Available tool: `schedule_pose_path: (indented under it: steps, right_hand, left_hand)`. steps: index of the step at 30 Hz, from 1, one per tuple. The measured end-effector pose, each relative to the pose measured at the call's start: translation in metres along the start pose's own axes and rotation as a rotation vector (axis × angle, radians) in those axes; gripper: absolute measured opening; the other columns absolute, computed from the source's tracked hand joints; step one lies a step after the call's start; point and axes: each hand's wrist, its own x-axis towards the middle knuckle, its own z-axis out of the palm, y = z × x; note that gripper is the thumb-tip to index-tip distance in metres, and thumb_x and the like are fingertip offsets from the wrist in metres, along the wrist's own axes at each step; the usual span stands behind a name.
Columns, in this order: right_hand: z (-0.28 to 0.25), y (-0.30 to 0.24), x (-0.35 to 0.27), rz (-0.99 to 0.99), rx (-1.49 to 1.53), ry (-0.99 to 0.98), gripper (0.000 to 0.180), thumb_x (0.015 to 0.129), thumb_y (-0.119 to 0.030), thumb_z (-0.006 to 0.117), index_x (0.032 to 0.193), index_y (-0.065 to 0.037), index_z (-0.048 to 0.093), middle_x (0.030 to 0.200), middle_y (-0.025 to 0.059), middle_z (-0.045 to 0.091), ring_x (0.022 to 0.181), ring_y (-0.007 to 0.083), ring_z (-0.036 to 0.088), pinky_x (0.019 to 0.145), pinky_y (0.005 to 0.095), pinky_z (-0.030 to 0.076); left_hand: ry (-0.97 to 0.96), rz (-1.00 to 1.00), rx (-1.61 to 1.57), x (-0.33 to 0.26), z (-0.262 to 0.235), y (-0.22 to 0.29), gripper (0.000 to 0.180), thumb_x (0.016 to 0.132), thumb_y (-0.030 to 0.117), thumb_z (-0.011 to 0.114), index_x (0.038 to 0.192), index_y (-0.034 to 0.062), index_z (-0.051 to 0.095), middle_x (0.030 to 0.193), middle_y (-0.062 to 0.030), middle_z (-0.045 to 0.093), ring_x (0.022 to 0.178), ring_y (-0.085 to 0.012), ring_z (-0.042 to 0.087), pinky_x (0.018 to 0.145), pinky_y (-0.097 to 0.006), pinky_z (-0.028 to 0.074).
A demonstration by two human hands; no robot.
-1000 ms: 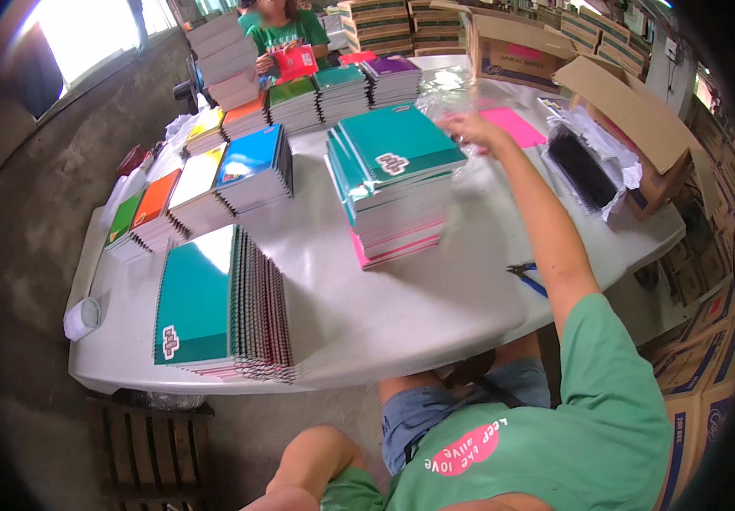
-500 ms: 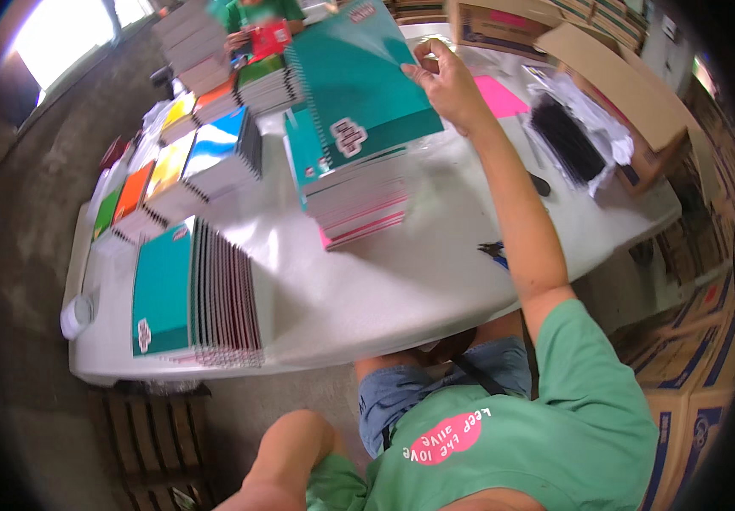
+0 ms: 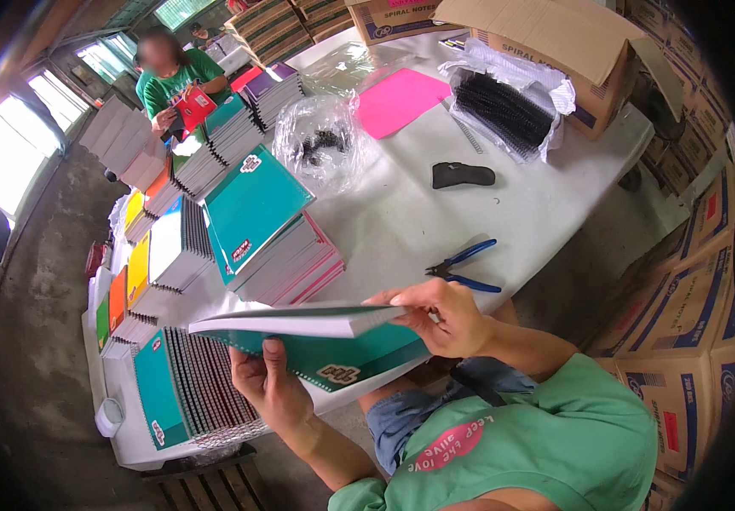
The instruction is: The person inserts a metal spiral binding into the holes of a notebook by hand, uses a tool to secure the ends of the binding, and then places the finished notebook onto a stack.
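In front of me, over the near table edge, both hands hold a teal notebook (image 3: 376, 351) with its white pages partly spread from one cover. My left hand (image 3: 275, 387) grips its left side, thumb on the teal cover. At the right end, the fingers of my right hand (image 3: 442, 317) pinch the pages and cover. Just beyond is a tall stack of teal notebooks (image 3: 256, 204) with pink edges low down. A leaning row of spiral-bound teal notebooks (image 3: 160, 387) lies left of my left hand. Blue-handled cutting pliers (image 3: 461, 264) rest beyond my right hand.
On the white table (image 3: 384, 217) are a dark pouch-like object (image 3: 463, 175), a clear plastic bag (image 3: 325, 145), a pink sheet (image 3: 401, 102) and black spiral coils (image 3: 504, 115). Coloured notebook stacks (image 3: 175, 243) line the left. Cartons (image 3: 674, 383) stand right. A co-worker (image 3: 181, 81) holds a red notebook.
My right hand has come down from above the far stack toward me with the notebook. My left hand has risen to grip it too. The view has shifted, showing more of the far table.
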Motion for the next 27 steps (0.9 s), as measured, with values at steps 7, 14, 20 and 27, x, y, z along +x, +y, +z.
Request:
schedule_pose_path:
  steps: [7, 14, 20, 27]
  right_hand:
    - [-0.152, 0.164, 0.081, 0.450, -0.805, 0.047, 0.043, 0.083, -0.036, 0.065, 0.113, -0.006, 0.058, 0.115, 0.0160, 0.059, 0.105, 0.0261, 0.058, 0.091, 0.0388, 0.044]
    - [-0.220, 0.265, 0.087, 0.899, -1.348, -0.046, 0.050, 0.082, -0.015, 0.060, 0.128, -0.011, 0.041, 0.125, 0.0219, 0.048, 0.108, 0.0420, 0.055, 0.091, 0.0486, 0.046]
    - [-0.209, 0.225, 0.075, 0.829, -1.222, -0.429, 0.064, 0.080, -0.006, 0.054, 0.140, -0.016, 0.031, 0.131, 0.0204, 0.045, 0.117, 0.0372, 0.050, 0.096, 0.0466, 0.042]
    - [-0.198, 0.198, 0.085, 0.760, -1.191, -0.443, 0.062, 0.077, -0.025, 0.068, 0.133, -0.013, 0.043, 0.124, 0.0191, 0.053, 0.118, 0.0342, 0.048, 0.096, 0.0412, 0.041]
  left_hand:
    - [-0.287, 0.177, 0.989, 0.007, 0.000, 0.028, 0.019, 0.072, 0.002, 0.071, 0.089, 0.0019, 0.063, 0.078, -0.0086, 0.064, 0.070, -0.0192, 0.061, 0.066, -0.029, 0.046]
    - [-0.673, 0.253, 1.466, -0.003, 0.011, -0.007, 0.024, 0.075, 0.019, 0.068, 0.096, 0.0088, 0.059, 0.084, -0.0033, 0.059, 0.076, -0.0231, 0.058, 0.065, -0.035, 0.039]
    - [-0.571, 0.483, 1.449, -0.009, 0.006, -0.030, 0.043, 0.076, 0.029, 0.068, 0.114, 0.0129, 0.057, 0.088, -0.0009, 0.056, 0.077, -0.0178, 0.054, 0.065, -0.033, 0.036]
    - [-0.432, 0.808, 1.467, -0.029, -0.005, -0.052, 0.047, 0.073, 0.039, 0.070, 0.116, 0.0238, 0.061, 0.084, 0.0056, 0.048, 0.082, -0.0124, 0.048, 0.085, -0.042, 0.030]
